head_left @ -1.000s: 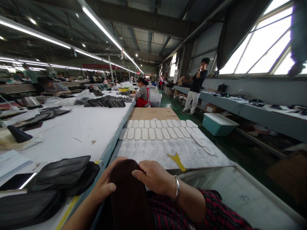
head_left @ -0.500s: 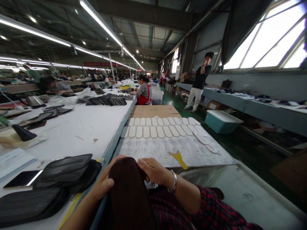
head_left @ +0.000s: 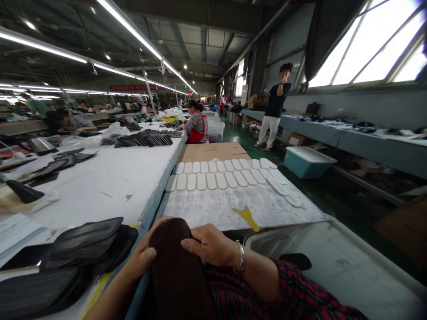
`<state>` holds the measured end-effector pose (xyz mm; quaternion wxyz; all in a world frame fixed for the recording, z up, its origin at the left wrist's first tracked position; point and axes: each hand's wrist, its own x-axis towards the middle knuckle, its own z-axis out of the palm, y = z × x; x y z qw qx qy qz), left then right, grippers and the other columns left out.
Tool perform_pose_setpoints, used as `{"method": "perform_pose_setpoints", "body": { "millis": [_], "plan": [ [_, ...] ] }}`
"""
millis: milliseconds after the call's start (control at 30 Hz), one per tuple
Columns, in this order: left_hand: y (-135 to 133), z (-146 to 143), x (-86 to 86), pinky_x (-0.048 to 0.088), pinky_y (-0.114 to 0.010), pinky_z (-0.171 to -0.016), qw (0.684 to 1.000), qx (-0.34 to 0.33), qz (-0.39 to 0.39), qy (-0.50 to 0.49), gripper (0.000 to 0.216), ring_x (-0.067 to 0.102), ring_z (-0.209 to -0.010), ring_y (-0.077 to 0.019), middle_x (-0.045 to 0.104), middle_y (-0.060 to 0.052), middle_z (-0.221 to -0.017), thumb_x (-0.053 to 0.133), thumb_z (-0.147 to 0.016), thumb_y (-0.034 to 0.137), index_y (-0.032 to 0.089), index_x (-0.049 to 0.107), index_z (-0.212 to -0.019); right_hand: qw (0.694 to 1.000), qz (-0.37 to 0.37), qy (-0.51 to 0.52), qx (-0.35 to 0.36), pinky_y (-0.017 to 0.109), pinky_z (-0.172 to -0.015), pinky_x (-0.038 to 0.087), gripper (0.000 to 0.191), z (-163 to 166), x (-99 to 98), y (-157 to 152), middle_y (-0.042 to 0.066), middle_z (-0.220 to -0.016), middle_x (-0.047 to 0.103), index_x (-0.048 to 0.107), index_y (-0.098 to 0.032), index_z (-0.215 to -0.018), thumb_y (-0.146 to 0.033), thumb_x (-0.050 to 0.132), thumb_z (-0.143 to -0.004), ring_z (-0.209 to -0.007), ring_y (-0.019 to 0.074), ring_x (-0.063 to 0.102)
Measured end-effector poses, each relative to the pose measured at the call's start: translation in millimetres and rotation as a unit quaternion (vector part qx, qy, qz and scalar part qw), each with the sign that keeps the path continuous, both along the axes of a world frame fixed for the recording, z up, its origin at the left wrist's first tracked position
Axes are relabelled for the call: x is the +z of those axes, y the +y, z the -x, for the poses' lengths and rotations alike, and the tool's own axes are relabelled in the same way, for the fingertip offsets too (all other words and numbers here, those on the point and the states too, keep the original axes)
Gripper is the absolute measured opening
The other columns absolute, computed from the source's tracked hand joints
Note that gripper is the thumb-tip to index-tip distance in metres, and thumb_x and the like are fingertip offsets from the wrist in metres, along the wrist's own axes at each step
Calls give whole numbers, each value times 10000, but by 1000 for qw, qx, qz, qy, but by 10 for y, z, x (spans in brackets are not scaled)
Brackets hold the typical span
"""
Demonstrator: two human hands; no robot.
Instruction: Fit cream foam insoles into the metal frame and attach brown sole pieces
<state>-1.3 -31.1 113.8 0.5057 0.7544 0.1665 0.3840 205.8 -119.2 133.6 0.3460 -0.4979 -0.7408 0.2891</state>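
Observation:
A long dark brown leather-like piece (head_left: 176, 266) with a rounded top end stands upright in front of me, its lower part running out of view. My left hand (head_left: 148, 251) grips its left edge, thumb on the near face and fingers behind. On the opposite edge, near the top, my right hand (head_left: 211, 244) pinches it with thumb and fingers; a silver bangle is on that wrist. Beyond my hands, two rows of white oval pads (head_left: 230, 180) lie on a whitish board (head_left: 200, 206). A yellow fork-ended scraper (head_left: 247, 218) rests on the board's near part.
Stacks of black pieces (head_left: 85, 242) and a phone (head_left: 25, 257) lie on the white table (head_left: 110, 178) at left. A clear bin (head_left: 336, 262) at right holds a dark piece. A seated co-worker (head_left: 196, 124) is ahead; another person (head_left: 275, 106) stands near the windows.
My right thumb has moved from the piece's upper edge onto its near face, slightly lower. The left hand keeps its grip. My view has shifted slightly.

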Motion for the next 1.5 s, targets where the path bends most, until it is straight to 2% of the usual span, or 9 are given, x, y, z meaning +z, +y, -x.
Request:
{"method": "perform_pose_setpoints", "body": {
  "millis": [133,233,433,733,900,1067,1300,1433,1500],
  "plan": [
    [6,-12,9,354,-436,-1000,1000,-16,14,11,679,451,-1152,-350,513,-117,-1254,518,-721,639,183,522,-1225,993,63,93,38,191,-457,198,440,-51,-136,56,-61,-566,263,318,-169,-583,-481,428,-874,-513,55,251],
    [1,-39,32,381,-414,-976,998,-33,46,5,703,455,-1153,-349,509,-118,-1258,558,-695,637,192,503,-1237,991,71,94,62,192,-469,214,446,-94,-125,88,-58,-564,269,320,-170,-590,-493,369,-895,-521,60,265],
    [-103,-194,190,419,-413,-900,985,-103,137,27,888,508,-1082,-342,546,-126,-1167,708,-513,644,207,441,-1238,995,-13,-29,-90,217,-496,216,451,-115,23,113,-41,-596,424,434,-159,-651,-577,514,-802,-555,79,343],
    [-136,-226,246,408,-397,-901,984,-108,132,50,884,505,-1076,-316,538,-97,-1168,786,-498,523,225,397,-1234,972,41,222,-57,202,-411,177,495,-26,-226,191,-63,-519,241,297,-180,-551,-547,474,-831,-473,58,222],
    [-197,-193,233,446,-320,-819,989,15,141,49,472,555,-958,-252,612,-40,-1015,672,-694,372,212,522,-1111,950,109,289,-47,190,-391,244,553,41,-216,175,-51,-505,346,408,-164,-587,-649,337,-843,-421,57,314],
    [-288,-78,100,464,-238,-657,950,166,259,-48,415,587,-768,-190,637,-11,-875,667,-644,322,184,568,-1022,946,191,260,-31,173,-370,307,652,-85,-266,-109,-33,-536,439,497,-144,-668,-713,221,-828,-372,56,425],
    [-343,108,-97,452,-193,-578,916,227,309,-123,344,571,-684,-140,629,22,-818,647,-637,259,186,587,-968,933,331,144,-11,199,-431,375,601,-268,-685,-582,-12,-563,496,528,-138,-694,-629,238,-885,-435,89,501],
    [-422,158,-114,449,-171,-630,928,225,278,-101,245,556,-787,-144,641,53,-885,607,-697,283,204,600,-929,961,264,83,-13,231,-653,435,413,-210,-812,-667,21,-765,564,551,-148,-793,-482,345,-925,-711,124,555],
    [-490,209,-64,448,-170,-709,931,235,262,-98,233,545,-887,-156,645,74,-920,587,-722,286,218,604,-945,959,265,95,-33,228,-644,434,369,-165,-824,-675,20,-786,564,555,-154,-884,-471,370,-921,-718,124,550]
  ]
}}
